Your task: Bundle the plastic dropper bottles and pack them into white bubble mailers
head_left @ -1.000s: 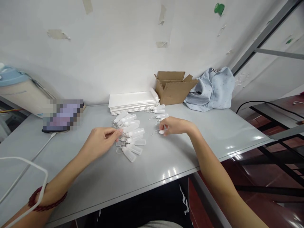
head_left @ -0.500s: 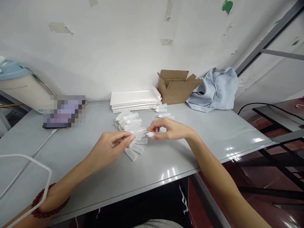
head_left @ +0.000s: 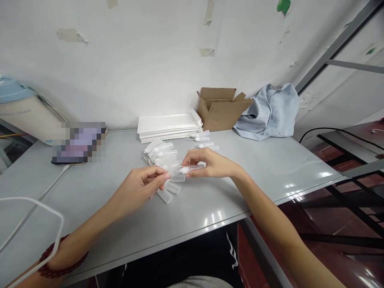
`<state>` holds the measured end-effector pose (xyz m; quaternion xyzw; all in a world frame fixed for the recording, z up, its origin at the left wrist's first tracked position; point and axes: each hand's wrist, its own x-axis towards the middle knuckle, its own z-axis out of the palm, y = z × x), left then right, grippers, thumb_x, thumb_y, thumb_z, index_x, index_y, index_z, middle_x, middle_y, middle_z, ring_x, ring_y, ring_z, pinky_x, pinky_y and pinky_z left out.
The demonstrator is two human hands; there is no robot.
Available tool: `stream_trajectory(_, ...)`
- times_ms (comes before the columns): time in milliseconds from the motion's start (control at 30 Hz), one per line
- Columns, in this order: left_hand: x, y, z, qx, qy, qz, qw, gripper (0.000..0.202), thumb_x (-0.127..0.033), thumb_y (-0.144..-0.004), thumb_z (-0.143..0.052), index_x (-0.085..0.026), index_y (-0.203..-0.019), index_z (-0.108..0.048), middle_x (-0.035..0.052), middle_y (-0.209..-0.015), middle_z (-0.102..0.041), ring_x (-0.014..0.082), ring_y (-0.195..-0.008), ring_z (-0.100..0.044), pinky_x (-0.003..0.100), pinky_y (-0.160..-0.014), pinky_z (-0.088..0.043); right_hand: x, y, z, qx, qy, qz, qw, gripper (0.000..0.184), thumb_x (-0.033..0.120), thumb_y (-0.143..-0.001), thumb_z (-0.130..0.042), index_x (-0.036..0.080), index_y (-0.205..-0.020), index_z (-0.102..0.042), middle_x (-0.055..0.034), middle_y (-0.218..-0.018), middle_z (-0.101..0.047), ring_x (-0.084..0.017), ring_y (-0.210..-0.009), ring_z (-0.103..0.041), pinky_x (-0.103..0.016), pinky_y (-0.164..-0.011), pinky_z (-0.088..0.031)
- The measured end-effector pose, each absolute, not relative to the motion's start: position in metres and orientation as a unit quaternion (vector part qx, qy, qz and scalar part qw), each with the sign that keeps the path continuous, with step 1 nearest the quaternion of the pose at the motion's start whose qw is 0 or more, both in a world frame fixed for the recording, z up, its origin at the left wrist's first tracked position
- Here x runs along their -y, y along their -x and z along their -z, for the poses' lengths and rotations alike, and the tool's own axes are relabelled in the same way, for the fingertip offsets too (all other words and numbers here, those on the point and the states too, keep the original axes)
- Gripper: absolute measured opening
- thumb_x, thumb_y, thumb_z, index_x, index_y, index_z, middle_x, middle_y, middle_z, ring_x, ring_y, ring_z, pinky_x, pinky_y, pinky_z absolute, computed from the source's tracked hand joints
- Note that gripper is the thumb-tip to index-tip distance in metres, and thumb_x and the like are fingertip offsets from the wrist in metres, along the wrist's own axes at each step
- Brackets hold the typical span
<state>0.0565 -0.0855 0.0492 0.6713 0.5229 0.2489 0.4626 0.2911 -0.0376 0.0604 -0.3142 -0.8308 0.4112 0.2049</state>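
Above the grey table (head_left: 186, 212), my left hand (head_left: 141, 188) pinches a thin looped string. My right hand (head_left: 207, 163) holds a small translucent plastic bottle (head_left: 192, 169), its white cap pointing left toward the left fingertips. The two hands nearly meet over a pile of the same small bottles (head_left: 163, 158) lying on the table. A few more bottles (head_left: 205, 140) lie behind my right hand.
A stack of white flat sheets (head_left: 168, 127) lies against the wall, with an open cardboard box (head_left: 220, 108) and a pale blue cloth (head_left: 270, 114) to its right. A white cable (head_left: 39, 204) crosses the left side. A blurred device (head_left: 78, 143) sits at the left.
My right hand picked a bottle up from the table and brought it left. My left hand rose from the pile to meet it.
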Motion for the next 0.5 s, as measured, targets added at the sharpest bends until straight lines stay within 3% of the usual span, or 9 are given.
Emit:
stream_trajectory(233,0.0861,-0.0617,-0.0485,-0.511,-0.559,-0.284,0.588,0.032,-0.044,-0.083,-0.061,-0.018,-0.064,-0.058,-0.0078,-0.052,-0.043,0.0055,-0.044,-0.031,0.021,-0.050,-0.029,0.0412,-0.2867,-0.0601,0.807,0.307,-0.460,0.207,0.018,0.032,-0.078,-0.068,0.018,-0.089,-0.065,-0.0020,-0.091,-0.062,-0.012,-0.077,-0.050,-0.027,-0.072,-0.042)
stream_trajectory(500,0.0878,-0.0665,-0.0470,-0.490,-0.538,-0.289,0.622,0.034,-0.042,-0.083,-0.061,-0.017,-0.061,-0.056,-0.0071,-0.055,-0.046,0.0050,-0.044,-0.030,0.022,-0.050,-0.027,0.0427,-0.2827,-0.0582,0.804,0.304,-0.467,0.208,0.017,0.031,-0.077,-0.069,0.017,-0.085,-0.064,-0.0014,-0.087,-0.061,-0.011,-0.077,-0.050,-0.026,-0.072,-0.042)
